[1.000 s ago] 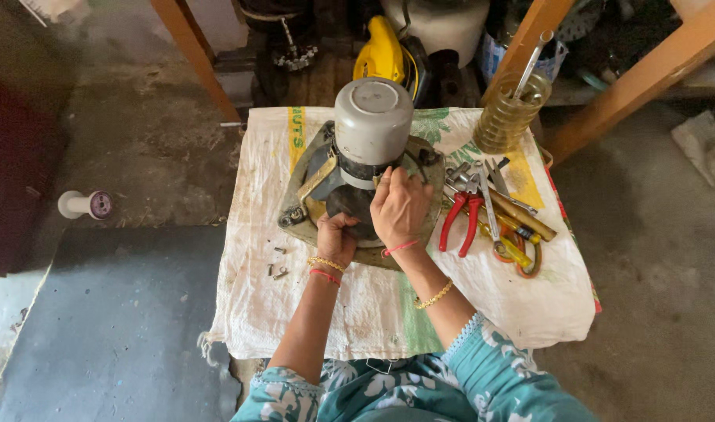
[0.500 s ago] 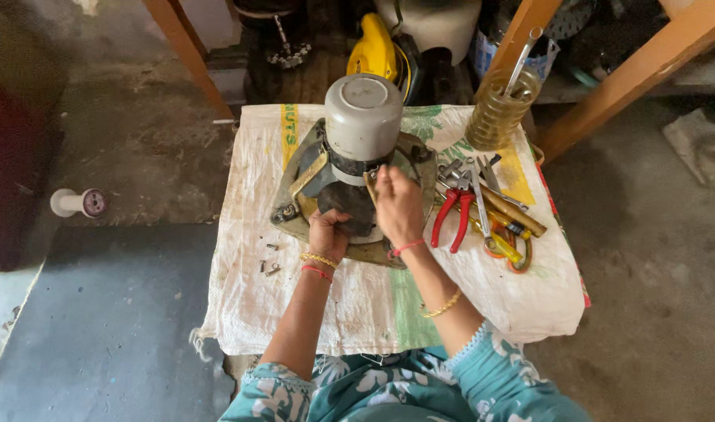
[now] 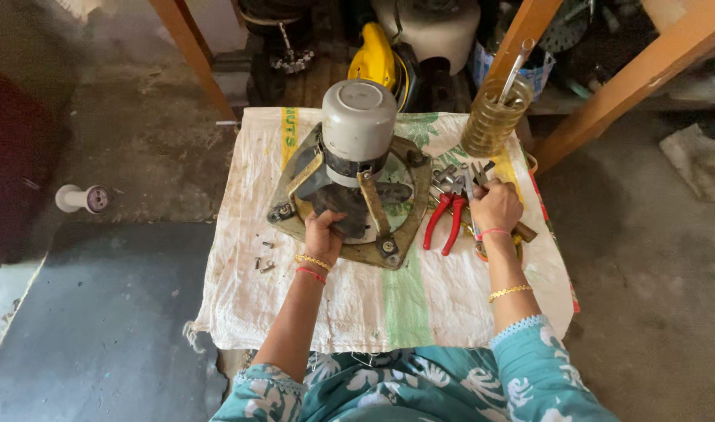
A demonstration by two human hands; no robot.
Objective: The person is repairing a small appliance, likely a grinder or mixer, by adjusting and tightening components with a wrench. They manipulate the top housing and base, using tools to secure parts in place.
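A fan motor assembly stands on the cloth-covered table: a grey cylindrical motor housing (image 3: 359,125) on a round, dirty metal frame (image 3: 408,227) with dark blades. My left hand (image 3: 324,234) grips the lower edge of a dark blade inside the frame. My right hand (image 3: 495,207) rests over the pile of hand tools to the right of the frame, its fingers curled on a tool whose kind I cannot make out. Red-handled pliers (image 3: 445,223) lie just left of that hand.
A white woven sack (image 3: 357,305) covers the table. Small loose screws (image 3: 263,258) lie left of the frame. A jar of yellowish liquid with a tube (image 3: 494,117) stands at the back right. Wooden posts, a yellow tool (image 3: 373,59) and clutter lie behind; a white spool (image 3: 84,199) is on the floor.
My right hand has left the fan frame and moved right onto the tool pile. My left hand stays on the blade.
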